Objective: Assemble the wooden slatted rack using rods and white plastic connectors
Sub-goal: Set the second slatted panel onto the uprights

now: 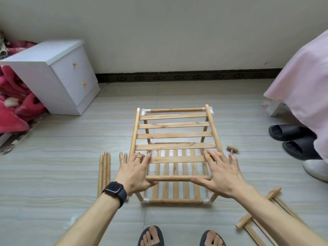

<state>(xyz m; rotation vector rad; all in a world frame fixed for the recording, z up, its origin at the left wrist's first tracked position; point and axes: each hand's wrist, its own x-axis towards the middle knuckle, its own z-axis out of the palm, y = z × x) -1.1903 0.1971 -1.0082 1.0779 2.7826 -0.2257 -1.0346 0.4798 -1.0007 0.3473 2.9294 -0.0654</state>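
The wooden slatted rack (174,135) stands on the floor in front of me, its upper shelf above a lower shelf (175,192). White plastic connectors show at the upper back corners (145,112) and at the lower front corners (206,201). My left hand (134,170) lies flat on the upper shelf's front left corner, fingers straight, thumb against the front rod (170,178). My right hand (221,172) lies the same way on the front right corner, its thumb touching that rod. Neither hand holds a loose part.
Several loose rods (104,171) lie left of the rack. Another slatted panel (257,224) lies at the lower right, a small wooden mallet (232,150) right of the rack. A white nightstand (58,73) stands at the back left, black slippers (292,139) beside a pink-covered bed (301,77).
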